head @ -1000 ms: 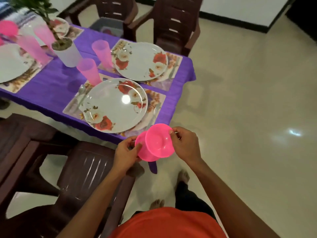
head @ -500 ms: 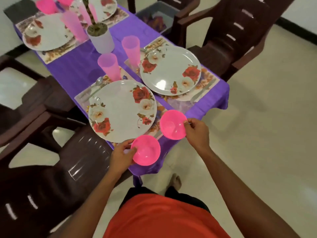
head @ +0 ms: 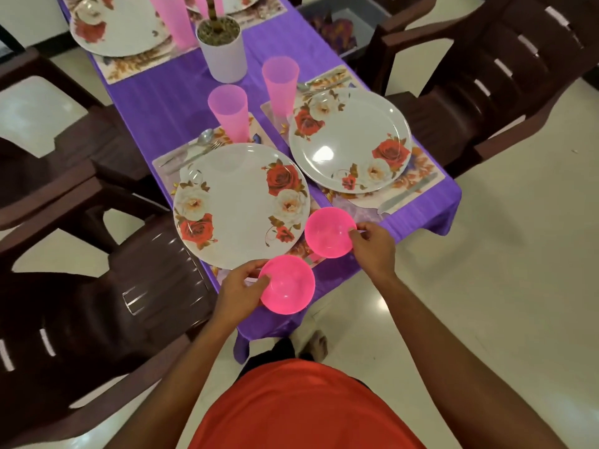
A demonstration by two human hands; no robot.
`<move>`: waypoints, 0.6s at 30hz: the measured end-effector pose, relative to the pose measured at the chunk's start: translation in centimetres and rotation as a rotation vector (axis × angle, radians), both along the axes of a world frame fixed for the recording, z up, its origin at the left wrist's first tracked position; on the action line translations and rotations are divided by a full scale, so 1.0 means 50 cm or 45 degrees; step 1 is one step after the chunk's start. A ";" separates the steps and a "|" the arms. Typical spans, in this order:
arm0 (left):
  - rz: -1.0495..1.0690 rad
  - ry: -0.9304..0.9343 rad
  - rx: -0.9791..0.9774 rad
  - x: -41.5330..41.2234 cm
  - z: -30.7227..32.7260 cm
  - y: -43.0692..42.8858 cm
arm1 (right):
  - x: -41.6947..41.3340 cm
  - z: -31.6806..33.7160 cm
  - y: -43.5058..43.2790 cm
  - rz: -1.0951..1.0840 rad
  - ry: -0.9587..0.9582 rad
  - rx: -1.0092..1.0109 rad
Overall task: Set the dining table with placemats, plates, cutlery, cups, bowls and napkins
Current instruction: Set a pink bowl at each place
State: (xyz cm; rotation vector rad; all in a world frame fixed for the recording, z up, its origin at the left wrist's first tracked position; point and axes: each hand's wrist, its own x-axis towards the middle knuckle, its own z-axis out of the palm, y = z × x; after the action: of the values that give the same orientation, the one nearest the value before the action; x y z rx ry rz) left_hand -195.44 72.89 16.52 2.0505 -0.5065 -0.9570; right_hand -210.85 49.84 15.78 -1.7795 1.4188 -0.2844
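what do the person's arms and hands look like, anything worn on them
Both arms are bare, with no sleeve in view. The left hand and right hand wear no gloves, and no watch or bracelet shows at either wrist. An orange-red top covers the torso.

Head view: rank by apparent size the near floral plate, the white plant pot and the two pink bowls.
1. Near floral plate: clearly largest.
2. Nearer pink bowl and farther pink bowl: alike, unranked.
3. White plant pot: about bowl-sized, but farther off, so unsure.
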 end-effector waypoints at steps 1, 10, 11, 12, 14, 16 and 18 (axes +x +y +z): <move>-0.002 -0.002 -0.006 0.002 0.002 -0.002 | 0.001 -0.003 -0.001 0.000 0.005 0.006; 0.057 0.027 -0.060 0.007 0.019 -0.015 | 0.000 -0.009 -0.002 0.015 0.016 0.030; 0.061 0.029 -0.062 0.007 0.020 -0.014 | 0.001 -0.008 -0.002 0.021 0.016 0.034; 0.069 0.037 -0.065 0.007 0.021 -0.014 | 0.001 -0.009 -0.002 0.023 0.014 0.044; 0.089 0.056 -0.081 0.005 0.024 -0.012 | 0.001 -0.010 -0.001 0.036 0.013 0.060; 0.096 0.065 -0.103 0.005 0.028 -0.011 | 0.000 -0.010 0.003 0.061 0.018 0.079; 0.099 0.060 -0.117 0.003 0.033 -0.011 | 0.000 -0.006 0.006 0.081 0.005 0.108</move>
State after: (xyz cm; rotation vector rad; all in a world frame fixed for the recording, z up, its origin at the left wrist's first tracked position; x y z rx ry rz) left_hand -195.27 72.36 18.18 1.9467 -0.4350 -0.9170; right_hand -210.85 50.13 15.48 -1.7528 1.3545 -0.1844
